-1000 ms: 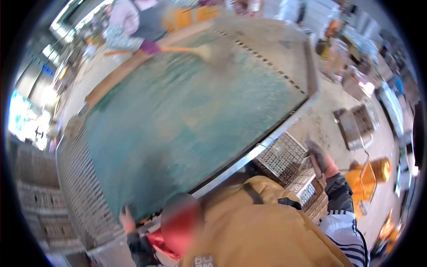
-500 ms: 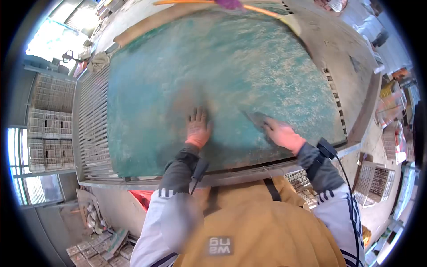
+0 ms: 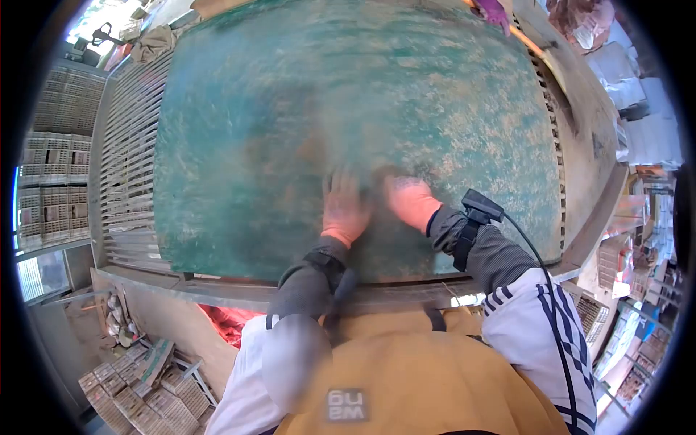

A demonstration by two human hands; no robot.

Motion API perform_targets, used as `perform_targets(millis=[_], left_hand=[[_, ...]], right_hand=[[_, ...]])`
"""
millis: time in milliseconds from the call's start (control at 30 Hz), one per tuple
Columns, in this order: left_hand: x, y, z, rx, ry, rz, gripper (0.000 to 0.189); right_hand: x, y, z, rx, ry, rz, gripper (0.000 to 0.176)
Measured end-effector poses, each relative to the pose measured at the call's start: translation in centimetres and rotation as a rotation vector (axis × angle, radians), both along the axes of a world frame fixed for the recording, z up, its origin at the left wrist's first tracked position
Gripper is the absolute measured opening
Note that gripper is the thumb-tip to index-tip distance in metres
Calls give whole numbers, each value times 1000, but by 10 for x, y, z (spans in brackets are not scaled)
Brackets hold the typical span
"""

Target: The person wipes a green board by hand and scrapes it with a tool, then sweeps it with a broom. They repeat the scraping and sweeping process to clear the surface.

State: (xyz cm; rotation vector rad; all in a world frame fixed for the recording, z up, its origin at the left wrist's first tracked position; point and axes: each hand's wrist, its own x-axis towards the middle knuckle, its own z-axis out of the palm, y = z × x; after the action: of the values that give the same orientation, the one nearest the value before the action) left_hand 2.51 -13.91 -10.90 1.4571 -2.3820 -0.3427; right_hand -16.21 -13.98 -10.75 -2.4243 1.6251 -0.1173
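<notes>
A large green sheet (image 3: pixel 239 181), mottled with pale and brownish patches, lies under both hands. My left hand (image 3: pixel 344 210), in a pink and grey glove, rests on its near middle with fingers stretched forward. Just to the right, my right hand (image 3: pixel 410 201) is curled in a matching glove, its fingertips smeared by motion. A dark, blurred scraper (image 3: pixel 384 175) shows at those fingertips. The two hands are close together, angled towards each other.
At the top right, another person's purple-gloved hand (image 3: pixel 493 13) holds an orange stick (image 3: pixel 528 40). A slatted rack (image 3: pixel 130 167) borders the sheet on the left. Crates (image 3: pixel 54 156) are stacked beyond it, and bundled blocks (image 3: pixel 138 395) sit at lower left.
My right hand has moved left, close to my left hand, which has shifted slightly right. The other person's hand and stick have moved right. The view has shifted.
</notes>
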Motion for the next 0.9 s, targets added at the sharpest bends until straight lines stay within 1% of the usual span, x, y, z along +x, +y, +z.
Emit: perform_targets(millis=[33, 67, 167, 233, 300, 333, 400, 467, 533, 600, 700, 733, 800, 867, 900], left_hand=[[0, -3, 0, -26, 17, -4, 60], [0, -4, 1, -32, 33, 3, 60], [2, -2, 0, -61, 79, 14, 56], [2, -1, -2, -113, 120, 12, 52], [5, 4, -5, -106, 104, -1, 46], [5, 3, -6, -103, 97, -5, 43], [6, 2, -7, -114, 117, -3, 40], [7, 6, -8, -95, 126, 9, 37], [4, 3, -5, -81, 128, 27, 35], [5, 3, 0, -94, 129, 21, 34], [6, 1, 4, -97, 105, 5, 33], [6, 3, 4, -90, 89, -2, 33], [6, 3, 0, -91, 116, 15, 32], [4, 3, -1, -100, 132, 22, 32], [4, 2, -2, -109, 132, 19, 32]], right_hand=[[1, -6, 6, 48, -15, 5, 18], [-8, -13, 28, -101, 18, 23, 20], [-19, -24, 7, -160, -16, -226, 14], [-5, -7, -9, -64, 24, -184, 18], [4, 6, -34, 53, 33, -129, 19], [-1, -1, 0, 107, -56, -82, 21], [-31, -29, -16, 81, -29, -192, 21], [-23, -24, 5, -74, 47, -283, 21], [-13, 4, -27, -139, 115, -127, 20], [-16, 8, -31, -123, 144, -72, 20], [-36, -10, 5, 36, 121, -129, 21], [-37, -26, 8, 41, -99, -201, 20], [-29, 2, -8, -143, 62, -20, 18], [-27, 7, -2, -236, 138, 87, 17], [-32, 3, 3, -237, 131, 102, 16]])
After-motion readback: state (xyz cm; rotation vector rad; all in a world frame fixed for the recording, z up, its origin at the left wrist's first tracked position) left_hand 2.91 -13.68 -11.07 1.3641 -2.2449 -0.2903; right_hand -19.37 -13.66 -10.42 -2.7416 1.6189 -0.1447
